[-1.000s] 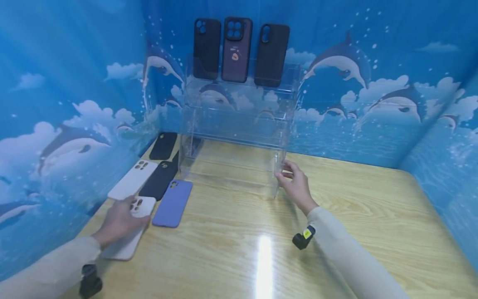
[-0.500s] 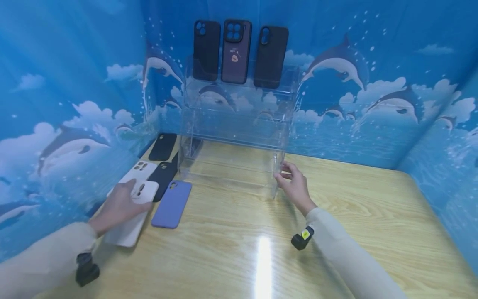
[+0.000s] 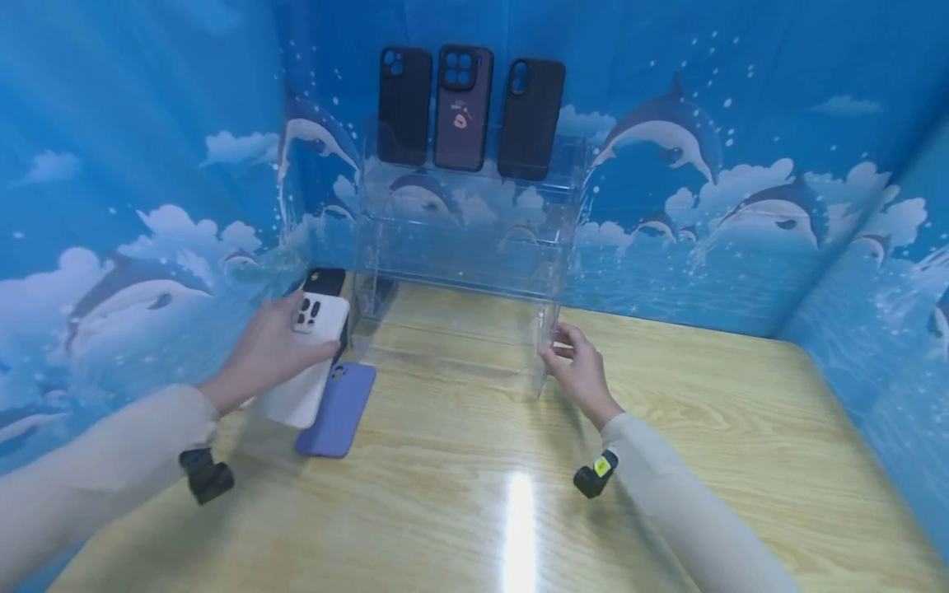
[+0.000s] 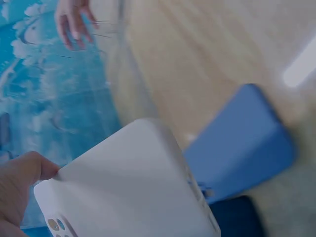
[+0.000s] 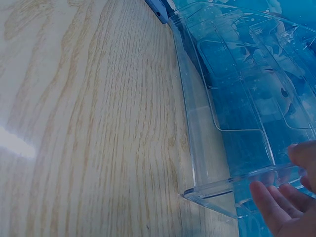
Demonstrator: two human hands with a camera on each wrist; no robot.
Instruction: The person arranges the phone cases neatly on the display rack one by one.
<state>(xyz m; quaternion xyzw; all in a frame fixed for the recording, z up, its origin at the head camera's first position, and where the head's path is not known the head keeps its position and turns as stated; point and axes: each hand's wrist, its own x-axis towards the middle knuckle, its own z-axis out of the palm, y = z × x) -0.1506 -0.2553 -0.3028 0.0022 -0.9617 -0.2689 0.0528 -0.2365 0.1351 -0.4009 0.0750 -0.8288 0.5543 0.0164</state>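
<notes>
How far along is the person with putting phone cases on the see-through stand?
Done, it seems: three dark cases are up on the clear stand. In hand: a white case, in the left hand; the right hand holds the stand's side. To go, probably: the purple case and at least one black case on the table.

Pale sleeves, black wrist cameras

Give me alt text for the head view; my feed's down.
The left hand holds a white rectangular phone case, partly hiding a purple phone case on a light wood-grain table, while the right hand grips the side of a clear plastic tiered rack. Three dark phone cases sit on its top tier, before a blue dolphin-print backdrop.
</notes>
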